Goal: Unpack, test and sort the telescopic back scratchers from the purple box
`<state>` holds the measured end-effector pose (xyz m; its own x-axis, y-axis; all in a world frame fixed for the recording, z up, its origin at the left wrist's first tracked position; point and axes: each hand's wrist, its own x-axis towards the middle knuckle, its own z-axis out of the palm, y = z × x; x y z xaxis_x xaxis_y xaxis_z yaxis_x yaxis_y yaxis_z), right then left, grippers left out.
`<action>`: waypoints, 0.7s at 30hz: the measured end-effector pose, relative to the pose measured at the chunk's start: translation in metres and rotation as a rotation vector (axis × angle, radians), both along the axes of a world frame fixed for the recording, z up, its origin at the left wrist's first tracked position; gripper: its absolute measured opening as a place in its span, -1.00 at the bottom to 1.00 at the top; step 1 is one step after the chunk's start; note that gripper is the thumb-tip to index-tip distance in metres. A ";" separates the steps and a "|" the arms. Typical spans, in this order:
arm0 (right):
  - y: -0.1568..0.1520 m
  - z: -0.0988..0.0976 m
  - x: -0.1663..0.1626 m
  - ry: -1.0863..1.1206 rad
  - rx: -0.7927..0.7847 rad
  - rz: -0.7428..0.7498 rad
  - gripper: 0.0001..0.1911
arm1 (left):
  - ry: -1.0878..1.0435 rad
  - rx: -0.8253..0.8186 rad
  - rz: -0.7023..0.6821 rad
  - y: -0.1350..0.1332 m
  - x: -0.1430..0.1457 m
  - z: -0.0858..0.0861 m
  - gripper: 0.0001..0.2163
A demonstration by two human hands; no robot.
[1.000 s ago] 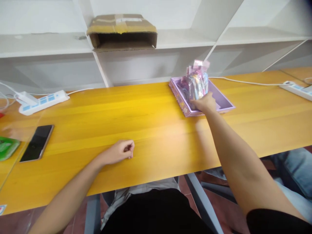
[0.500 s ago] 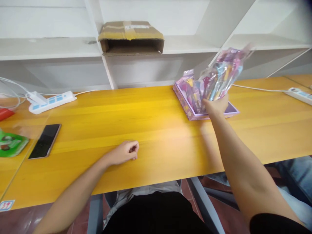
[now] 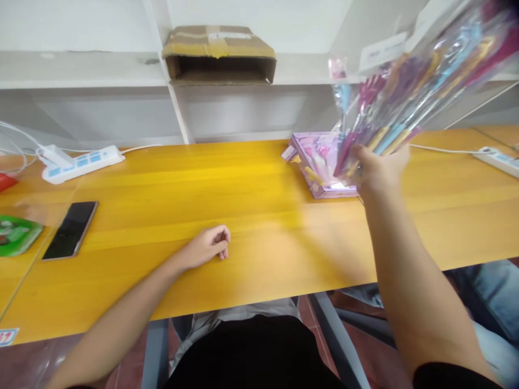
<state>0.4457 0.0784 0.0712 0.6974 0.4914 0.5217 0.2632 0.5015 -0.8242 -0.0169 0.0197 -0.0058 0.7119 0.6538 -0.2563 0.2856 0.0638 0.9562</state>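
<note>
My right hand point(image 3: 381, 165) is closed around the lower ends of a bundle of plastic-wrapped back scratchers point(image 3: 421, 92), raised above the table and fanning out to the upper right. They have small hand-shaped heads in magenta, blue, yellow and purple; motion blurs part of them. Beneath and to the left of that hand lies a shallow purple box point(image 3: 320, 192), where a few more wrapped pieces point(image 3: 318, 162) show. The bundle and my hand cover its right part. My left hand point(image 3: 211, 246) rests on the table with its fingers curled in and nothing in them.
An open cardboard box point(image 3: 219, 43) sits on the white shelf point(image 3: 81, 70) behind the table point(image 3: 182, 189). On the left are a white power strip point(image 3: 83, 163), a phone point(image 3: 71, 230) and a green packet point(image 3: 18, 235). Another power strip point(image 3: 500, 159) lies at the right.
My right hand has lifted the bundle of back scratchers up and to the right, away from the purple box. My left hand stays in place on the table.
</note>
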 end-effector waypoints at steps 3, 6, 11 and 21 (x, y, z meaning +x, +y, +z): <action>-0.012 -0.002 -0.059 0.084 -0.073 0.178 -0.44 | -0.183 -0.007 0.117 0.005 0.001 -0.010 -0.78; -0.024 -0.010 -0.132 0.147 -0.197 0.413 -0.42 | -0.385 -0.095 0.234 0.012 0.000 -0.018 -0.55; -0.028 -0.042 -0.251 0.158 -0.440 0.648 -0.38 | -0.588 -0.127 0.418 0.030 -0.006 -0.018 -0.25; 0.009 -0.042 -0.369 -0.644 -0.953 0.850 0.07 | 0.236 0.362 1.077 0.090 -0.065 -0.023 -0.62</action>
